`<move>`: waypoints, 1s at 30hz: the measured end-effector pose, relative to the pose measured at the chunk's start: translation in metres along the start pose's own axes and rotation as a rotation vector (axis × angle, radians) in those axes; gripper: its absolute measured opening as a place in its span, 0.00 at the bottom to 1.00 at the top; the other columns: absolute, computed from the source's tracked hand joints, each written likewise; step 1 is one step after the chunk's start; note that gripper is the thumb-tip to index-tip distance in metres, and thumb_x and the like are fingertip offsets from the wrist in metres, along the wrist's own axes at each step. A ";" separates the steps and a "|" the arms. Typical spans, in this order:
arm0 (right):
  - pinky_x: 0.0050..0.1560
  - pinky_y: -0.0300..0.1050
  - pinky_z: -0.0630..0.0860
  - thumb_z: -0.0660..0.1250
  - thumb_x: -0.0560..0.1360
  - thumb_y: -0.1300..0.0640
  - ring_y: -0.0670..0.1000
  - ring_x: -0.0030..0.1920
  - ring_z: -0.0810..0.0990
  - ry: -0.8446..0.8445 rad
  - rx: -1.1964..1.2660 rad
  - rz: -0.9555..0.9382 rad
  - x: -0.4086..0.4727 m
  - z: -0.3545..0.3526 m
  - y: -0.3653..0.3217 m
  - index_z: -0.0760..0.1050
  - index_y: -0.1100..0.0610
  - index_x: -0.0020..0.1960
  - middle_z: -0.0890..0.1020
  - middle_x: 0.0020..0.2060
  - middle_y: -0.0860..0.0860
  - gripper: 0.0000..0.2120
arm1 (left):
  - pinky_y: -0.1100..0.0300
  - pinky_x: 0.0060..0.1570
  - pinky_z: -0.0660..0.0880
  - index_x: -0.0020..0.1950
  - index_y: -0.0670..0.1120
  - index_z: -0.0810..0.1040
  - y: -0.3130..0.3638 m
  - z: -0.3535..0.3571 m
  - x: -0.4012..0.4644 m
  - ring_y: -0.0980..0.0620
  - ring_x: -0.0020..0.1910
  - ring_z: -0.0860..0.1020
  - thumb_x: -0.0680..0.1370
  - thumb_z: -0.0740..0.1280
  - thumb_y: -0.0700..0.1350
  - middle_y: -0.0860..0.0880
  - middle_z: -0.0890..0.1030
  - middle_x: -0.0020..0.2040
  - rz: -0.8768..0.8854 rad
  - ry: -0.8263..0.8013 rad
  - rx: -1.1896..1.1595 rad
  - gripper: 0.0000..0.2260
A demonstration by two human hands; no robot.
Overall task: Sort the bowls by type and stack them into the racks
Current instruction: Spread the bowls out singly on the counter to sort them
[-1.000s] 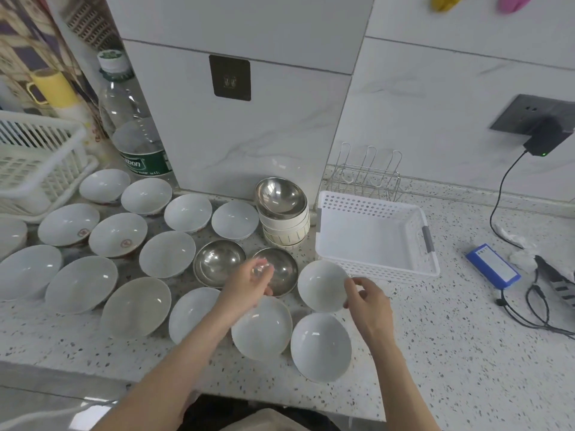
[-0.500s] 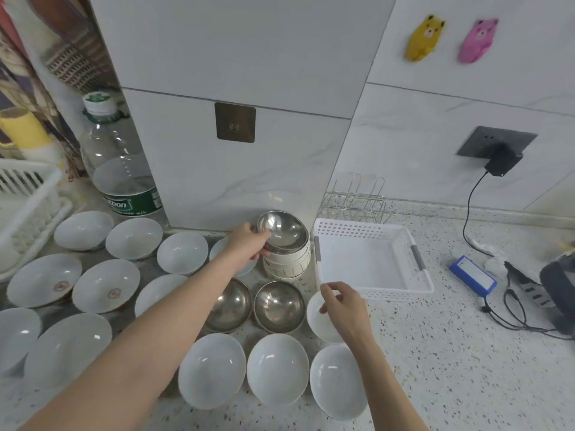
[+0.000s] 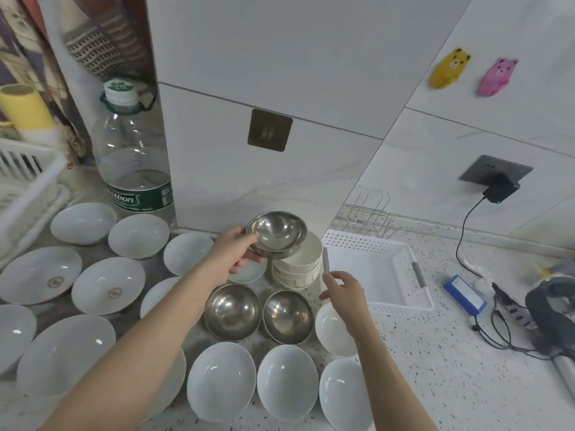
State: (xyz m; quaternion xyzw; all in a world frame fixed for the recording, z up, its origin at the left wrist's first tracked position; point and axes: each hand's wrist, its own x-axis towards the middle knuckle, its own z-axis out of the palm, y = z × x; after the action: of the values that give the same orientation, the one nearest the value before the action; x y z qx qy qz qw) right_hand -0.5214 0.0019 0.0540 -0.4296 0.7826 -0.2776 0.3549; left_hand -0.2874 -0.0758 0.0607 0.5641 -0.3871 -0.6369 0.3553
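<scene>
Gleaming steel bowl [image 3: 277,233] (tilted), left-gripped

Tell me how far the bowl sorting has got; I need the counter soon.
Barely begun. Done: nothing racked; the white basket holds no bowls, though cream bowls sit stacked beside it. In hand: the left hand grips a steel bowl by its rim above that stack; the right hand holds nothing. Left: two steel bowls and many white bowls spread over the counter.
</scene>
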 end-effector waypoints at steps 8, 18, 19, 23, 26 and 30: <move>0.31 0.41 0.71 0.60 0.77 0.51 0.50 0.35 0.86 -0.011 0.009 0.041 0.023 0.039 -0.035 0.60 0.57 0.76 0.82 0.54 0.52 0.29 | 0.67 0.16 0.54 0.55 0.46 0.76 -0.034 -0.064 -0.024 0.58 0.17 0.63 0.77 0.67 0.47 0.43 0.84 0.31 -0.029 0.164 -0.101 0.08; 0.32 0.42 0.68 0.54 0.70 0.68 0.42 0.20 0.76 0.050 0.094 0.116 0.028 0.054 -0.054 0.69 0.60 0.65 0.84 0.31 0.57 0.24 | 0.67 0.18 0.55 0.55 0.47 0.75 -0.070 -0.086 -0.056 0.56 0.19 0.62 0.78 0.66 0.46 0.41 0.84 0.33 -0.091 0.170 -0.200 0.07; 0.32 0.42 0.67 0.54 0.69 0.68 0.43 0.20 0.75 0.055 0.081 0.112 0.027 0.053 -0.055 0.70 0.60 0.64 0.84 0.29 0.58 0.23 | 0.67 0.18 0.55 0.54 0.48 0.75 -0.072 -0.087 -0.058 0.56 0.19 0.61 0.78 0.66 0.46 0.41 0.84 0.34 -0.098 0.174 -0.208 0.07; 0.40 0.46 0.70 0.54 0.72 0.66 0.51 0.31 0.82 0.114 0.131 0.090 0.020 0.051 -0.058 0.66 0.57 0.67 0.84 0.35 0.58 0.23 | 0.67 0.19 0.55 0.57 0.48 0.75 -0.074 -0.091 -0.063 0.55 0.21 0.62 0.78 0.67 0.47 0.40 0.85 0.36 -0.101 0.176 -0.224 0.09; 0.37 0.45 0.69 0.55 0.73 0.65 0.41 0.23 0.78 0.144 0.216 0.044 0.009 0.048 -0.060 0.63 0.52 0.71 0.84 0.45 0.61 0.27 | 0.66 0.19 0.56 0.59 0.48 0.76 -0.074 -0.090 -0.064 0.55 0.21 0.62 0.78 0.67 0.47 0.40 0.84 0.36 -0.113 0.167 -0.238 0.11; 0.34 0.41 0.70 0.55 0.73 0.65 0.46 0.27 0.83 0.179 0.306 0.004 -0.007 0.041 -0.059 0.64 0.48 0.71 0.84 0.48 0.60 0.28 | 0.66 0.17 0.56 0.60 0.50 0.75 -0.070 -0.079 -0.066 0.57 0.19 0.63 0.78 0.67 0.47 0.41 0.84 0.34 -0.130 0.147 -0.245 0.11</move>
State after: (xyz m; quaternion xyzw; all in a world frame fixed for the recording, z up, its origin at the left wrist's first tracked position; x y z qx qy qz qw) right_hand -0.4583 -0.0250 0.0752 -0.3424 0.7605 -0.4299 0.3459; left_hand -0.2024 0.0073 0.0220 0.5855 -0.2422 -0.6582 0.4066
